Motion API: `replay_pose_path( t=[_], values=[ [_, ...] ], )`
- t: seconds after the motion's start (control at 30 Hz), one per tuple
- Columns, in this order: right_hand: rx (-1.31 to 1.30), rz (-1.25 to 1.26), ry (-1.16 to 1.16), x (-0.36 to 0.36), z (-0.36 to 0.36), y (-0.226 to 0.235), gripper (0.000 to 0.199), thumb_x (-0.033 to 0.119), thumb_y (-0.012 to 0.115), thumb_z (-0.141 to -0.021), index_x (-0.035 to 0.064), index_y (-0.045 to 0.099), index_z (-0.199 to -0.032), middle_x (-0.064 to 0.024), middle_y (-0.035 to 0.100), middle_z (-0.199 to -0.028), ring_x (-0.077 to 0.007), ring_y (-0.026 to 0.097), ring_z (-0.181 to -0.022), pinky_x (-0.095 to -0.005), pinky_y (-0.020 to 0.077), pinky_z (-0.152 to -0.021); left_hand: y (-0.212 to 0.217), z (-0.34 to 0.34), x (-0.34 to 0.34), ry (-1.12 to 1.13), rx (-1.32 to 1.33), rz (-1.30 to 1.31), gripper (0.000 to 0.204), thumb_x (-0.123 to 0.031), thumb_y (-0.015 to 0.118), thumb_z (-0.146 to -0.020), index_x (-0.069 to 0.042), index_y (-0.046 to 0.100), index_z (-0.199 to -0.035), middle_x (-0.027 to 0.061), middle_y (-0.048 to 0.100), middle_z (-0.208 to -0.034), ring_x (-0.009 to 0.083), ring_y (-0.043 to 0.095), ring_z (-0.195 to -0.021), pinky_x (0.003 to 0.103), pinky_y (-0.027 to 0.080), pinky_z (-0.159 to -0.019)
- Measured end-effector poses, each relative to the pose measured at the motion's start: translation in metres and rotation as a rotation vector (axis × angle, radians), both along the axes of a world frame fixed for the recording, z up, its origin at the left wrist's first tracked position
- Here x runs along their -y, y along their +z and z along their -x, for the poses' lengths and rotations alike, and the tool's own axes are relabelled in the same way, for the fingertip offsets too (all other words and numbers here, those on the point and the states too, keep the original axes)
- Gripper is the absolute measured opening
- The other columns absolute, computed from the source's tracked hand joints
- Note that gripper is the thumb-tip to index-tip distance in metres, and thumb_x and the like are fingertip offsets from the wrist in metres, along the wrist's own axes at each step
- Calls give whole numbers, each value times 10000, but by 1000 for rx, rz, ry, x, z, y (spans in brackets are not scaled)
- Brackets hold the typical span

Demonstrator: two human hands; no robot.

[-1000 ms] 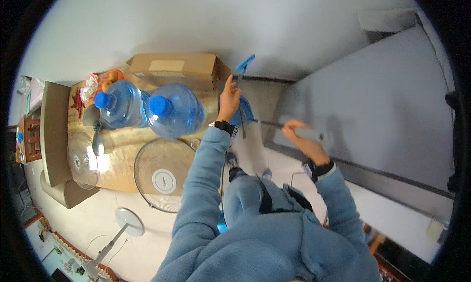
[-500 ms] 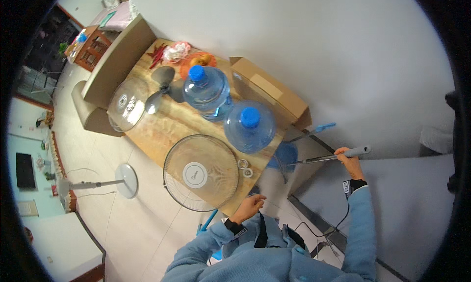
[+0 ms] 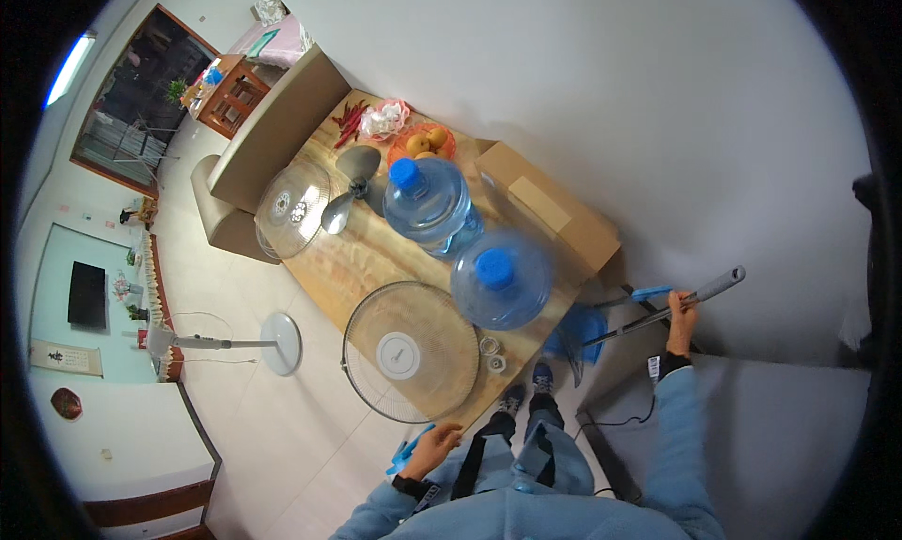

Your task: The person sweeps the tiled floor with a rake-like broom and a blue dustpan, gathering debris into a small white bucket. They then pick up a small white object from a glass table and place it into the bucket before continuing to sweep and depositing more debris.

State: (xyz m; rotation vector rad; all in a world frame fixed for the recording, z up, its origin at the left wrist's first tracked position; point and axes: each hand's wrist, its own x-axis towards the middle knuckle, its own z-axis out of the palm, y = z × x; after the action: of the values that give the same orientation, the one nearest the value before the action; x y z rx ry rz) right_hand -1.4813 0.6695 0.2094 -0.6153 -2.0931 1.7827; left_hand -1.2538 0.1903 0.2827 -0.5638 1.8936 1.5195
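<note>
At the right, my right hand (image 3: 681, 326) is closed around a long metal pole (image 3: 648, 322) just below its grey grip. The pole slants down to the left, towards a blue plastic piece (image 3: 584, 331) near the floor that looks like a dustpan; whether they join I cannot tell. A second stick with a blue end (image 3: 650, 293) lies close to my right fingers. My left hand (image 3: 435, 449) hangs by the table's near corner, fingers loosely apart and holding nothing. Close to it, on the wooden table (image 3: 324, 282), lies a round fan grille (image 3: 442, 329).
Two large water bottles (image 3: 427, 202) with blue caps stand on the table, before a cardboard box (image 3: 550, 202). Fan blades (image 3: 355, 188), another grille (image 3: 293, 207) and a basket of fruit (image 3: 423, 144) lie farther back. A fan stand (image 3: 280, 343) occupies the floor at left.
My view has shifted, so the table sits lower and farther right. The pole in my right hand slants more steeply. My left hand has moved left, away from my body's middle.
</note>
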Motion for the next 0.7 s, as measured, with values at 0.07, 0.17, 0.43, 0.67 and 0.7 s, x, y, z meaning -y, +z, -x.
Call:
replay_pose_path(
  t=[0.07,0.17,0.43,0.67,0.7],
  values=[
    [-62,85,-41,0,11,-13,224,253,544,-861,33,499,-855,-39,502,-809,-143,475,-794,-298,386,-756,6,2,-5,69,10,45,284,-175,488,-892,28,535,-1085,104,614,-893,147,604,-778,257,485,-699],
    [-80,215,-148,-7,31,-20,215,242,508,-863,30,468,-864,-33,481,-792,-150,464,-771,-304,378,-760,12,10,-12,131,137,122,295,-177,483,-886,19,534,-1100,118,613,-890,165,609,-787,268,492,-712],
    [90,51,-173,-52,81,-25,222,240,486,-847,23,521,-879,-52,520,-840,-187,486,-798,-315,389,-781,4,51,-45,-43,186,77,292,-169,492,-886,17,530,-1107,130,612,-928,172,614,-819,268,490,-718],
    [106,-23,-226,-53,99,-38,283,268,609,-820,22,510,-920,-26,498,-752,-130,475,-717,-274,404,-650,14,55,-37,-73,330,147,310,-171,455,-905,31,508,-1134,160,600,-988,206,610,-855,291,495,-763],
    [90,-35,-261,-50,95,-42,291,262,616,-815,20,503,-933,-26,501,-763,-131,480,-721,-274,406,-655,14,55,-36,-66,333,163,313,-178,455,-906,30,509,-1134,162,599,-989,207,609,-855,292,494,-764]
  ],
)
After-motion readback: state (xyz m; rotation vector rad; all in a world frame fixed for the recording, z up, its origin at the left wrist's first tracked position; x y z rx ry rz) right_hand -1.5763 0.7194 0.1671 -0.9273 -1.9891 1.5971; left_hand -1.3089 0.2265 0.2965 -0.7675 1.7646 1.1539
